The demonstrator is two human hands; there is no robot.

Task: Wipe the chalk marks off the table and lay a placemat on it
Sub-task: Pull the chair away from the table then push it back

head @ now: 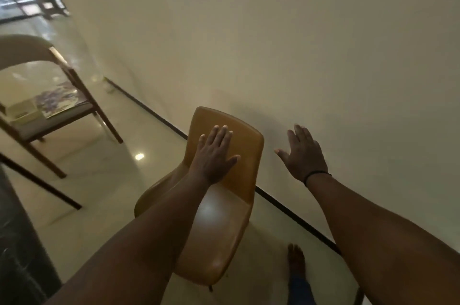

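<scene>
At the far left of the frame, a dark slab edge (17, 242) runs down the lower left corner; it may be the counter, but too little shows to confirm, and no chalk marks are visible on it.

Left of centre, a wooden chair (82, 95) stands on the pale floor (104, 180). Its seat carries a patterned flat sheet (56, 99) and a pale box (21, 110) beside it. The sheet is probably the placemat, parked there to keep the working surface free for wiping. That is a judgement; the detail is blurred.

At centre, a tan moulded chair (239, 150) sits close to the wall (298, 43). The left hand (216, 155) is over its backrest, fingers straight and together, thumb out; contact cannot be confirmed. It holds nothing. The reach suggests moving or steadying the chair.

Right of centre, the right hand (303, 155) hangs in front of the wall, fingers spread, holding nothing, a dark band at the wrist. A bare foot (296, 260) shows at the lower right.

No cloth is in view. Neither task step appears under way.
</scene>
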